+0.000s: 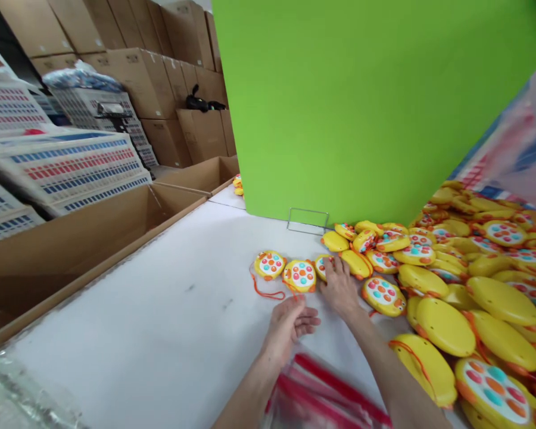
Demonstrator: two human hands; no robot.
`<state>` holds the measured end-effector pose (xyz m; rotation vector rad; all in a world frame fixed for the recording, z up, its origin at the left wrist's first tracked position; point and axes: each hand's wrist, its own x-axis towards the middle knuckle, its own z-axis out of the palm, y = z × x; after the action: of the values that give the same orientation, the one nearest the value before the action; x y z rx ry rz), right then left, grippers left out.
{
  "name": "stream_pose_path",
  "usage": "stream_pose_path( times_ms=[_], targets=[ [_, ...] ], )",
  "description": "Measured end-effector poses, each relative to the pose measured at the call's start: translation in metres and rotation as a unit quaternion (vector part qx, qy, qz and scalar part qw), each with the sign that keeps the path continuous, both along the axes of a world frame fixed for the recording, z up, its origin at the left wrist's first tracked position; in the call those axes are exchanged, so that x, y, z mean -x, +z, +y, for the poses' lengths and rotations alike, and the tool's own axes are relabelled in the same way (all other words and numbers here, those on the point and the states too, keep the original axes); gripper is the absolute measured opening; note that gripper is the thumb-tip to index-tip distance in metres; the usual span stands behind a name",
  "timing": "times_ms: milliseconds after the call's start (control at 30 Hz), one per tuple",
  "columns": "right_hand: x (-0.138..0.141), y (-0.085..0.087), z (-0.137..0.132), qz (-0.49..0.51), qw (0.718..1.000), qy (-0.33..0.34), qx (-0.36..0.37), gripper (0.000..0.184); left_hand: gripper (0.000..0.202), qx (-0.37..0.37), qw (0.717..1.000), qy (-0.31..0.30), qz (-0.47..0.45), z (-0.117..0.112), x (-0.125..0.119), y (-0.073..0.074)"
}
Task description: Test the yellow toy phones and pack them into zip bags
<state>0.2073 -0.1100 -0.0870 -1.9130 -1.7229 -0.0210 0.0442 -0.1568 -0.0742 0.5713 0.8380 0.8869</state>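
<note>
A large heap of yellow round toys (473, 286) with coloured dots fills the right side of the white table (161, 322). Three of them lie in a row at the middle: one (270, 264) at the left, one (299, 276) beside it, and a third (321, 265) partly under my right hand (338, 285). That hand lies flat, palm down, fingers stretched onto the third toy. My left hand (290, 325) hovers just below the row, palm up, fingers loosely spread, holding nothing. An orange cord (261, 291) trails from the row.
A green board (361, 101) stands upright behind the toys on a wire stand (307, 219). Open cardboard boxes (84, 238) line the table's left edge, with stacked printed cartons and brown boxes beyond. Clear bags with red strips (326, 393) lie near my forearms.
</note>
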Motion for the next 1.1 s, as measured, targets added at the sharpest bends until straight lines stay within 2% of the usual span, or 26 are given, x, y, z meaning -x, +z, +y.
stream_pose_path(
  times_ms=[100, 300, 367, 467, 533, 600, 700, 767, 833, 867, 933, 1000, 1033, 1100],
  targets=[
    [0.002, -0.007, -0.011, -0.01, 1.0, 0.02, -0.01, 0.049, 0.035, -0.014, 0.999, -0.014, 0.04, -0.005, -0.005, -0.006],
    [-0.002, -0.018, -0.067, 0.001, 0.996, 0.078, -0.031, 0.038, 0.039, -0.016, 0.998, 0.02, 0.064, -0.007, -0.008, -0.011],
    [-0.002, -0.018, -0.078, 0.011, 0.997, 0.073, -0.033, 0.04, 0.041, -0.025, 0.997, 0.024, 0.074, -0.008, -0.008, -0.012],
    [0.001, -0.013, -0.079, 0.037, 0.998, 0.041, -0.008, 0.057, 0.041, -0.041, 0.996, 0.014, 0.078, -0.009, -0.007, -0.014],
    [0.004, -0.006, -0.075, 0.052, 0.998, 0.038, 0.012, 0.058, 0.041, -0.048, 0.995, 0.013, 0.082, -0.008, -0.006, -0.014],
    [0.01, 0.002, -0.075, 0.06, 0.996, 0.059, 0.014, 0.057, 0.043, -0.055, 0.994, 0.015, 0.089, -0.006, -0.004, -0.014],
    [0.023, 0.01, -0.088, 0.102, 0.988, 0.117, 0.026, 0.068, 0.044, -0.085, 0.992, 0.002, 0.088, -0.004, -0.003, -0.011],
    [0.031, 0.012, -0.1, 0.157, 0.975, 0.154, 0.037, 0.073, 0.044, -0.101, 0.991, 0.005, 0.084, -0.004, -0.003, -0.009],
    [0.035, 0.012, -0.111, 0.255, 0.954, 0.153, 0.041, 0.071, 0.045, -0.1, 0.992, 0.022, 0.072, -0.006, -0.004, -0.006],
    [0.036, 0.011, -0.114, 0.324, 0.936, 0.133, 0.038, 0.068, 0.046, -0.098, 0.993, 0.026, 0.063, -0.006, -0.004, -0.004],
    [0.036, 0.011, -0.117, 0.465, 0.881, 0.079, 0.031, 0.063, 0.048, -0.102, 0.993, 0.028, 0.044, -0.008, -0.004, 0.0],
    [0.035, 0.012, -0.117, 0.548, 0.834, 0.06, 0.032, 0.055, 0.047, -0.113, 0.992, 0.017, 0.045, -0.008, -0.004, 0.003],
    [0.034, 0.012, -0.116, 0.561, 0.825, 0.064, 0.032, 0.05, 0.045, -0.117, 0.992, 0.006, 0.049, -0.009, -0.004, 0.004],
    [0.032, 0.013, -0.113, 0.556, 0.828, 0.071, 0.034, 0.044, 0.042, -0.129, 0.99, -0.028, 0.045, -0.009, -0.004, 0.006]
  ],
)
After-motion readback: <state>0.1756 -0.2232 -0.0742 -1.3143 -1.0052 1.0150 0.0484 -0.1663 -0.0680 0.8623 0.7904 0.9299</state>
